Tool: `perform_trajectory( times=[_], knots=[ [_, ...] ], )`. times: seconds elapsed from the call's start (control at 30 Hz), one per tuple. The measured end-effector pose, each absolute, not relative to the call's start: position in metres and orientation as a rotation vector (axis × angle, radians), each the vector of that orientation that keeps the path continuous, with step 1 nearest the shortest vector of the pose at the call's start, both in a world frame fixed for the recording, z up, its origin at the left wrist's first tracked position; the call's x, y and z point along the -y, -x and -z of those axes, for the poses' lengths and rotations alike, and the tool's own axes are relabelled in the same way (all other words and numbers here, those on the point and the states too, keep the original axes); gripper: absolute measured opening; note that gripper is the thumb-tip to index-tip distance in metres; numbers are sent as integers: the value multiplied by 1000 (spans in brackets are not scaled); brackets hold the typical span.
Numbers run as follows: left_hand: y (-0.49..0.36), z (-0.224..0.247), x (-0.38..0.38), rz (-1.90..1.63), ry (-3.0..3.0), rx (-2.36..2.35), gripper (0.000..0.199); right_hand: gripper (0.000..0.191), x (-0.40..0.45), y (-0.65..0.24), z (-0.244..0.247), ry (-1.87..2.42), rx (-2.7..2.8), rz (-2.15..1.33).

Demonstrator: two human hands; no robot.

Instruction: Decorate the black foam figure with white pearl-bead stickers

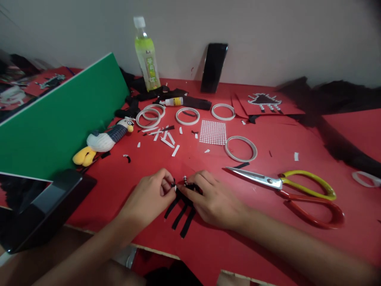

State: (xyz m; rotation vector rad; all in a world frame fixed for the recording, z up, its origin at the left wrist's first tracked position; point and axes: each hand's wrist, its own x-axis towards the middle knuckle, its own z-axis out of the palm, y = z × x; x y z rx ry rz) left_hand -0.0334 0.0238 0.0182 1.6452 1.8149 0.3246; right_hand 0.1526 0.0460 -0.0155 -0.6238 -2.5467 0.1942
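Observation:
A black cut-out (180, 216) with several strip-like legs lies on the red table top in front of me, its upper part mostly hidden under my fingers. My left hand (154, 190) pinches the cut-out's left edge, where a small black tip and a whitish speck show between thumb and forefinger. Across the body of the cut-out rests my right hand (214, 200), its fingers curled over it and the fingertips close to the left hand's. A short row of pearl beads (185, 180) shows at the top edge by the right fingers.
Scissors (268, 180) lie to the right. Beyond my hands are a sheet of pearl beads (212, 133), several tape rolls (187, 116), paper scraps (168, 141), a glue tube (174, 101), a bottle (148, 63), a phone (214, 67), a plush bird (104, 141) and a green board (74, 107).

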Motion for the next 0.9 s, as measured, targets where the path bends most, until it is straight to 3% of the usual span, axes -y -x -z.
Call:
perform_trajectory(
  times=[0.4, 0.9],
  knots=[
    [45, -22, -24, -371, -1638, -1635, 10, 28, -46, -151, 17, 623, 2585, -184],
    [47, -11, -17, -425, -2073, -1630, 26, 26, -46, -151, 16, 629, 2594, -176]
  ],
)
